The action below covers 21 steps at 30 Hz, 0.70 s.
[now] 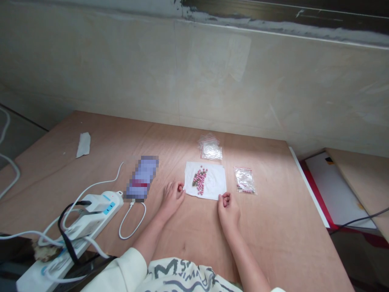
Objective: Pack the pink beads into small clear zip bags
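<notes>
A white sheet (217,178), like a tissue or thin cloth, lies on the wooden table. On it rests a loose pile of small pink beads (199,180), with a few darker metallic-looking pieces mixed in. My left hand (174,195) is at the sheet's lower left corner, fingers curled and thumb tip at the edge. At the lower right corner my right hand (229,206) is closed, its thumb against the sheet. To the right lies a clear zip bag (244,179) with some pink beads along its bottom. Behind the sheet is a stack of clear plastic bags (210,147).
A phone (142,178) with a blurred screen lies left of my left hand, a white cable (121,227) plugged into it. A white power strip (106,219) with plugs and cords fills the near left. A scrap of white paper (83,144) lies far left. Behind stands a wall (136,73).
</notes>
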Available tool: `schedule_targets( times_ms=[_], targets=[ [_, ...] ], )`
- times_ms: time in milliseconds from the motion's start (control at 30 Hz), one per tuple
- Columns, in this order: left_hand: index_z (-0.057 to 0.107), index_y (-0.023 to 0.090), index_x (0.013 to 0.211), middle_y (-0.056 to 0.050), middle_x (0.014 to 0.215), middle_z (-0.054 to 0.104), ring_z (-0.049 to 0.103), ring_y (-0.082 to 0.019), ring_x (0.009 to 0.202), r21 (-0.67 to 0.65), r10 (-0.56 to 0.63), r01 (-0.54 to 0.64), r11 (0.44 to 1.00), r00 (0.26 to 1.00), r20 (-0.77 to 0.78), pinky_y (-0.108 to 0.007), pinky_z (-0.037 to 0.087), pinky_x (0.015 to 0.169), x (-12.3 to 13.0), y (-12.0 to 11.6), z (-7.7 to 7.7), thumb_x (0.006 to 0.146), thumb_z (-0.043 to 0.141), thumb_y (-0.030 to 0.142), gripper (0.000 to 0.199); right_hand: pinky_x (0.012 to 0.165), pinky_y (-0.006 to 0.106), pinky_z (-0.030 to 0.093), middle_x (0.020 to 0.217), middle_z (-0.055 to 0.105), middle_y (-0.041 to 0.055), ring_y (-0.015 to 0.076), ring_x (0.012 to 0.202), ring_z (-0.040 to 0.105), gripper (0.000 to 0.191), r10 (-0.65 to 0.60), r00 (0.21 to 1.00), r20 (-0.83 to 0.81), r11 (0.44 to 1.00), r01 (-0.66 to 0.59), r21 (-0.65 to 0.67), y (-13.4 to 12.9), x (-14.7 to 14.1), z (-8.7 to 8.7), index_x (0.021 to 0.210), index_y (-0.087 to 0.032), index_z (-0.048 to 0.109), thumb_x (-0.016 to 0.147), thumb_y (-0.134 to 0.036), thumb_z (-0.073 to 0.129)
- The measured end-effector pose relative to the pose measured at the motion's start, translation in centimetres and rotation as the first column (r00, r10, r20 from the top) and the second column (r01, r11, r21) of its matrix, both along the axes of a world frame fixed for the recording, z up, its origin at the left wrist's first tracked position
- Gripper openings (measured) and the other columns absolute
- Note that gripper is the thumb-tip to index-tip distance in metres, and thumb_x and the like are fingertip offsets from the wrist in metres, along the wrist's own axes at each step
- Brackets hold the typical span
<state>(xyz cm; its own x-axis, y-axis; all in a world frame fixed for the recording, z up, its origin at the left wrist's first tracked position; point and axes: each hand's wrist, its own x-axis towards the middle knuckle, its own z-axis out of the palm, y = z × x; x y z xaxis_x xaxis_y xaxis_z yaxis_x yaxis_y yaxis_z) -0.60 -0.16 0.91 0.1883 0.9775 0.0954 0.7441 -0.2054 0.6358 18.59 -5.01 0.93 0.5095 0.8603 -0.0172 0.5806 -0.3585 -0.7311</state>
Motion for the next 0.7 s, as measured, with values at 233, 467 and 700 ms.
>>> schedule_targets(
  times_ms=[233,467,700],
  targets=[
    [0.047,0.018,0.082,-0.001,0.069,0.052,0.048,-0.019,0.072,-0.005,-0.027,0.027,1.000,1.000,0.013,-0.031,0.036,0.069,-0.2,0.0,0.1,0.073,0.046,0.019,0.009,0.048,0.022,0.031,0.048,0.038,-0.0060,0.0120,0.045,0.043,0.017,0.007,0.996,-0.094,1.000,-0.008,-0.008,0.4,0.5,0.1,0.068,-0.018,0.044,0.070,-0.036,0.044],
    [0.047,0.019,0.082,0.000,0.069,0.052,0.047,-0.018,0.073,-0.012,-0.053,0.053,0.999,0.998,0.021,-0.030,0.036,0.069,-0.4,0.0,0.4,0.075,0.045,0.018,0.007,0.048,0.023,0.033,0.047,0.039,-0.0066,0.0121,0.045,0.042,0.014,0.040,0.972,-0.229,0.998,-0.051,-0.040,1.7,1.6,0.7,0.067,-0.019,0.044,0.065,-0.032,0.048],
    [0.051,0.020,0.082,-0.001,0.072,0.052,0.046,-0.017,0.073,-0.016,-0.131,0.132,0.991,0.991,0.019,-0.030,0.036,0.068,-0.6,0.2,0.5,0.077,0.043,0.018,0.010,0.050,0.024,0.033,0.047,0.039,-0.0065,0.0122,0.046,0.042,0.016,0.013,0.962,-0.273,0.998,-0.027,-0.049,2.0,1.7,0.6,0.068,-0.018,0.045,0.064,-0.033,0.049]
  ],
)
